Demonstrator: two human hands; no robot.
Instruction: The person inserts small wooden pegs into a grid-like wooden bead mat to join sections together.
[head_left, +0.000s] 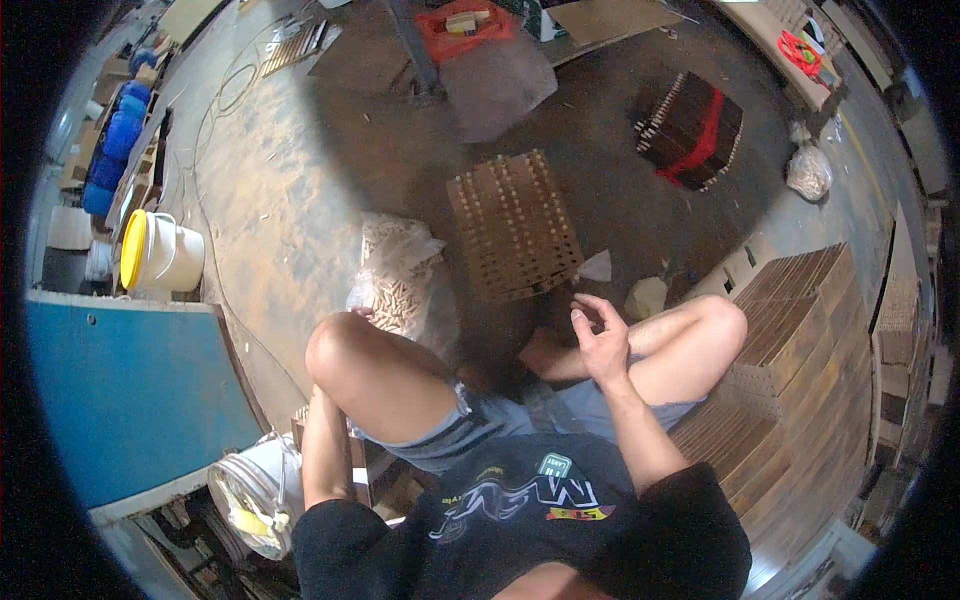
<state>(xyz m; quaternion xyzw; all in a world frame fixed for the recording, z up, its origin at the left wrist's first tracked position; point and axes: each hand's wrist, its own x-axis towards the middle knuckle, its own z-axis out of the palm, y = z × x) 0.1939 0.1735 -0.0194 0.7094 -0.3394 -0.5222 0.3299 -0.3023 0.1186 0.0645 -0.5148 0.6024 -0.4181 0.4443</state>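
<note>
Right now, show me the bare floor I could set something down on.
Bare concrete floor lies between the white bucket and the bag of dowels. More lies beyond the wooden grid panel, before the dark strapped bundle. It is crowded on the right by the stacked panels.

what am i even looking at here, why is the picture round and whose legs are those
This is a single picture from a wide fisheye camera worn on a person's head, looking down. That lens bends straight edges and leaves the dark round rim. There is no machine: the legs, black shirt and arms belong to the wearer, who sits low over a dusty concrete floor.

The right hand is raised above the knee, fingers loosely curled; whether it pinches anything is too small to tell. The left hand is hidden behind the left knee, near a clear bag of small wooden pegs.

In front lies a slatted wooden panel. Stacks of similar wooden panels stand on the right, and a white bucket with a yellow lid on the left.
</note>
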